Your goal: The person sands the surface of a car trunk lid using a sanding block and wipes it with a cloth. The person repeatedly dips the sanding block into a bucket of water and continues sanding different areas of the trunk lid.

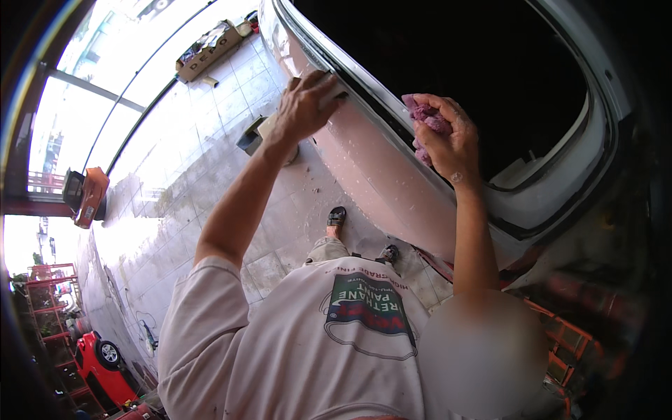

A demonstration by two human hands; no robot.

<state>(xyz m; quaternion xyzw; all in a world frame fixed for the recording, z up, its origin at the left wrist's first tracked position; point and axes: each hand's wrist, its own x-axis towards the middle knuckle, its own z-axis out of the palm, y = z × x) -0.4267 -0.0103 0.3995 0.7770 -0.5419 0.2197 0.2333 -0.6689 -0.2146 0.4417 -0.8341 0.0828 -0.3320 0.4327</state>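
Observation:
A car body panel (364,164), pinkish and speckled with wet drops, curves down in front of me below a dark window opening (511,77). My left hand (305,105) is closed over a flat, pale block (339,89) and presses it against the panel's upper part, near the window edge. Most of that block is hidden under the fingers, so its exact kind is unclear. Farther right, my right hand (451,136) squeezes a crumpled pink-purple cloth (432,120) beside the window's lower frame.
A bucket-like container (288,151) stands on the tiled floor (182,189) behind my left forearm. Against the far wall lies a cardboard box (210,50) full of odds and ends. An orange object (91,197), a red car (105,371) and an orange metal frame (560,336) are around me.

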